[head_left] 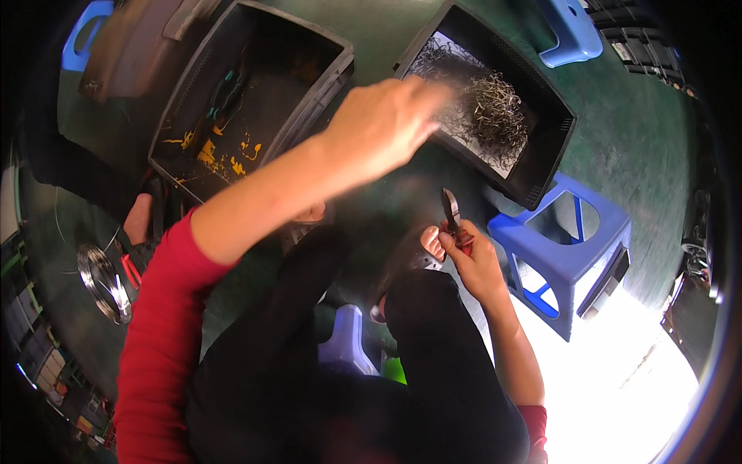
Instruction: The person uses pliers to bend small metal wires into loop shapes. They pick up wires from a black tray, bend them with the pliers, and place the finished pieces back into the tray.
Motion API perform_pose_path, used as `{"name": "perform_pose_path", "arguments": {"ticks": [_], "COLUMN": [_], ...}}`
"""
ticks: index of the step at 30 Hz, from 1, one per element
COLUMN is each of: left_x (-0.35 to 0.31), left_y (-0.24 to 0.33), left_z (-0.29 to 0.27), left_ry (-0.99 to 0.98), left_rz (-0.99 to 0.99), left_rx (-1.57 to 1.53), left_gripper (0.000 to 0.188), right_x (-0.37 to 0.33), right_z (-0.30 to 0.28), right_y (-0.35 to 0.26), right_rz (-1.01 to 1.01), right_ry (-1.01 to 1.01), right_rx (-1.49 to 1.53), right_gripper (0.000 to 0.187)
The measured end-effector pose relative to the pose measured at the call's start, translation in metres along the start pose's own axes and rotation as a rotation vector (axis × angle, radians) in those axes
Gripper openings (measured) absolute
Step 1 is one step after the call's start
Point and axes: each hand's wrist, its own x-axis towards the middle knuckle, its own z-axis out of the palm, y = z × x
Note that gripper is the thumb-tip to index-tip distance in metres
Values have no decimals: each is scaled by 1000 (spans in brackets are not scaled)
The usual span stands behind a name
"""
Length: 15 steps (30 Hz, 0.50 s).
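Note:
My left hand (382, 120) reaches forward across to the near left edge of a black bin (553, 151). Motion smears its fingers, so whether they hold anything is unclear. A tangled heap of small bent wire pieces (497, 116) lies inside that bin on a white lining. Lower down, near my knee, my right hand (475, 267) is closed around the red handles of a pair of pliers (451, 207). The dark jaws of the pliers point up and away from me.
Left of the wire bin stands another black bin (325, 89), stained yellow inside. A blue stool (595, 205) stands under or beside the wire bin's near end. Coiled wire (104, 282) and a red-handled tool (130, 271) lie on the floor at left. Another blue stool (572, 35) is at the far right.

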Motion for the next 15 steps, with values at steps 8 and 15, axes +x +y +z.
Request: {"name": "perform_pose_path", "arguments": {"ticks": [8, 15], "left_x": [-41, -55], "left_y": [133, 142], "left_z": [-91, -109], "left_ry": [172, 441], "left_rz": [734, 620], "left_rx": [-432, -268], "left_gripper": [32, 12], "right_x": [-5, -2], "right_z": [7, 14], "right_y": [10, 9], "right_rz": [27, 46], "right_ry": [-47, -83], "right_rx": [-139, -176], "right_gripper": [34, 38]}}
